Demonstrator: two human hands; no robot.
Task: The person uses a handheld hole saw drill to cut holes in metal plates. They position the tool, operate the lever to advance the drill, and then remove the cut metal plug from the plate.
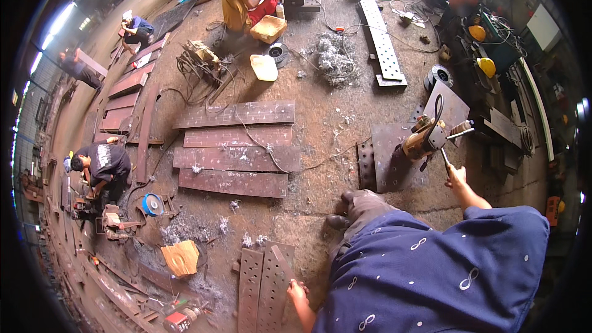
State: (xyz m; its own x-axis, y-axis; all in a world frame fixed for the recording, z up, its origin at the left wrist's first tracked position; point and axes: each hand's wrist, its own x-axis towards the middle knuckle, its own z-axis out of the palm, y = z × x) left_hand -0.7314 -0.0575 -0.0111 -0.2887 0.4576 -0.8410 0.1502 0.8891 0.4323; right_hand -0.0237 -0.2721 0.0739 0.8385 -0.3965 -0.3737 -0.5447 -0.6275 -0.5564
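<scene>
On the right, my right hand is closed round a feed handle of a yellowish magnetic drill. The drill stands on a dark steel plate, with a black cable looped above it. My left hand is low at my left side, its fingers curled in. What it holds, if anything, is too small to make out. Right beside it are long steel plates with drilled holes, and a narrow tilted one reaches close to my fingers.
Several reddish steel plates lie mid-floor, crossed by a thin cable. Metal shavings are heaped farther off. A perforated plate lies at the back. Co-workers crouch at the left and far side. Yellow helmets hang at right.
</scene>
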